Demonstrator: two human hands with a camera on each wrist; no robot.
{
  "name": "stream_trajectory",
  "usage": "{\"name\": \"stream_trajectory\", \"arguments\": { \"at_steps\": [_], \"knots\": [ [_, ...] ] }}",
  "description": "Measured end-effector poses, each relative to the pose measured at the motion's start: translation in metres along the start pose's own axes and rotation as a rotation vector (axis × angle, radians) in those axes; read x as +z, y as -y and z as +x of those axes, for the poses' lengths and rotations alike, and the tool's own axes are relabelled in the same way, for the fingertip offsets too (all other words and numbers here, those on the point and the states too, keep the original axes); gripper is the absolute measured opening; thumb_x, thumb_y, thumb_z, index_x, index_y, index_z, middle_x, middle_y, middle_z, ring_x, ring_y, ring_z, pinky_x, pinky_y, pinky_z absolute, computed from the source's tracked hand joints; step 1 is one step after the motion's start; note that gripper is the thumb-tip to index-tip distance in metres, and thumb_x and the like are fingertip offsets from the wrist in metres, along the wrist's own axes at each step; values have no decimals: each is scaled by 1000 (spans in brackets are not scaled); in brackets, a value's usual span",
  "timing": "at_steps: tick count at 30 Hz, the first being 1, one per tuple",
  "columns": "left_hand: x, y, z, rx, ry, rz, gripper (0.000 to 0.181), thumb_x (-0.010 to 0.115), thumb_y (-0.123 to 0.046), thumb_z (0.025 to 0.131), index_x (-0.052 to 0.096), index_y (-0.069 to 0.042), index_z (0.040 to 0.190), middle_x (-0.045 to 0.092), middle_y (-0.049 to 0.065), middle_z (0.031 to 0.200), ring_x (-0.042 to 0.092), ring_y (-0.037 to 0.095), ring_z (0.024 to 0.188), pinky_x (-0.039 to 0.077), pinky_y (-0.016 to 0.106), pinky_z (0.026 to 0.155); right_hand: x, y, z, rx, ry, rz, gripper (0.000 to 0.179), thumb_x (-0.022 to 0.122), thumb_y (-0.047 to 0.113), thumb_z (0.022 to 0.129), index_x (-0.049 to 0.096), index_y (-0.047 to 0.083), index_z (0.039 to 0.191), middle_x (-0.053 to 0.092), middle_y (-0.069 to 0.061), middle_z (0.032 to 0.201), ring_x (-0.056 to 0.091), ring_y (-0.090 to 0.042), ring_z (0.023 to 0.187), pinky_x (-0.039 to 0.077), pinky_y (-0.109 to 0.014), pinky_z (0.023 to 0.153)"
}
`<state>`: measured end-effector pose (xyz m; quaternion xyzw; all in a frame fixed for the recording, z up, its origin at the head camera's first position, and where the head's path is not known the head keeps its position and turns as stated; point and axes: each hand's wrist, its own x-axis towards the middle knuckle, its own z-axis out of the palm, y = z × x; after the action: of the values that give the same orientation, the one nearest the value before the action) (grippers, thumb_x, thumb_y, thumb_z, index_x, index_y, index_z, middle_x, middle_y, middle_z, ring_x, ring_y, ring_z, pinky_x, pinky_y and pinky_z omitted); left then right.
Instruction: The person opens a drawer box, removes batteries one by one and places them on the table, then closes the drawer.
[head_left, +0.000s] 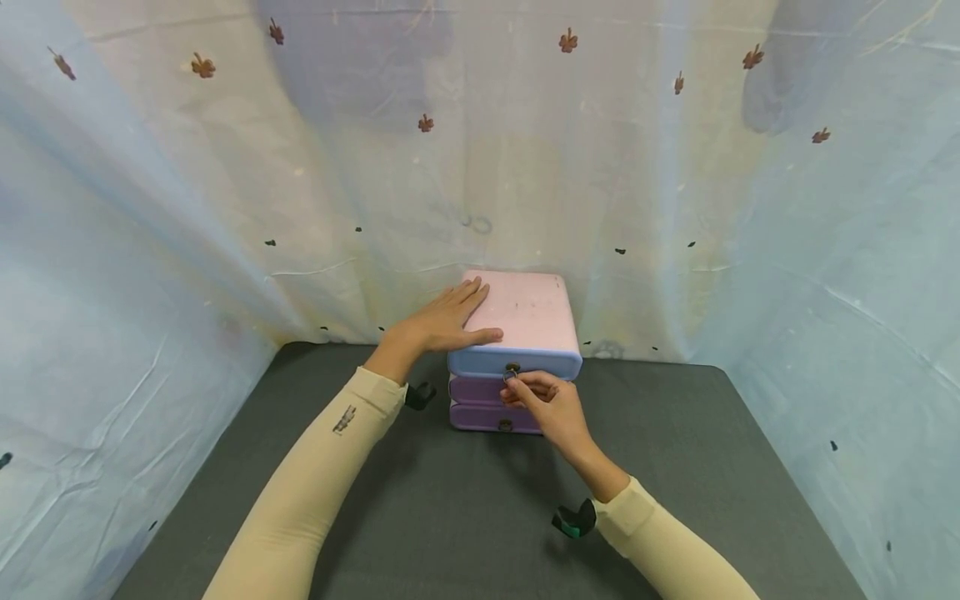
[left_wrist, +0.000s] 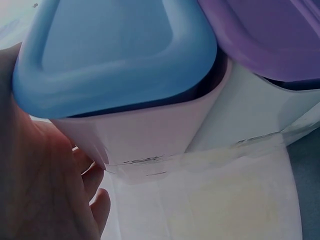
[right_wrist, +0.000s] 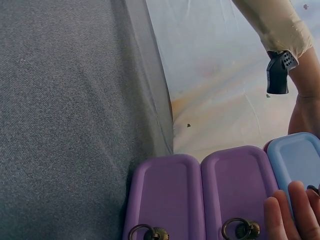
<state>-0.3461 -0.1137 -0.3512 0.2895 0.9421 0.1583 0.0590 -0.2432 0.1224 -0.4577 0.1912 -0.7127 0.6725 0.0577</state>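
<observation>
A small three-drawer box with a pink top [head_left: 525, 308] stands on the table. Its top drawer has a blue front [head_left: 476, 362]; the middle drawer [head_left: 476, 391] and bottom drawer [head_left: 475, 417] are purple. My left hand [head_left: 441, 323] rests on the left part of the pink top, fingers stretched out. With thumb and fingertips, my right hand [head_left: 551, 408] pinches the ring pull [head_left: 511, 377] of the blue drawer. A narrow dark gap shows behind the blue front [left_wrist: 115, 50] in the left wrist view. Purple fronts with brass-coloured ring pulls [right_wrist: 248, 230] appear in the right wrist view.
A dark grey cloth [head_left: 450, 517] covers the table under the box. Pale printed curtains [head_left: 517, 167] hang behind the box and along both sides. Black wrist bands [head_left: 576, 520] sit by the sleeve cuffs.
</observation>
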Motion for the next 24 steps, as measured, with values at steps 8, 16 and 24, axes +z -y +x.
{"name": "stream_trajectory", "arguments": {
  "at_steps": [8,16,24],
  "knots": [
    [1,4,9,-26,29,15,109,46,-81,98,-3,-19,174,-10,4,181,-9,20,167,-4,42,135,-1,1,1,5,-5,-4,20,71,13,106,78,-5,113,79,-25,102,80,-30,94,66,-40,87],
    [-3,-1,7,-20,25,-5,113,53,-79,97,1,-15,174,-7,7,181,-6,23,167,-1,44,135,-2,1,0,-19,1,-22,20,71,12,106,77,-5,112,79,-25,101,80,-33,93,67,-39,86],
    [-3,-6,5,-23,10,5,111,56,-73,98,2,-12,174,-5,7,181,-5,23,167,1,45,136,-3,1,-2,-37,-3,-54,17,71,11,105,79,-4,109,80,-22,98,81,-28,90,67,-36,84]
  ]
}}
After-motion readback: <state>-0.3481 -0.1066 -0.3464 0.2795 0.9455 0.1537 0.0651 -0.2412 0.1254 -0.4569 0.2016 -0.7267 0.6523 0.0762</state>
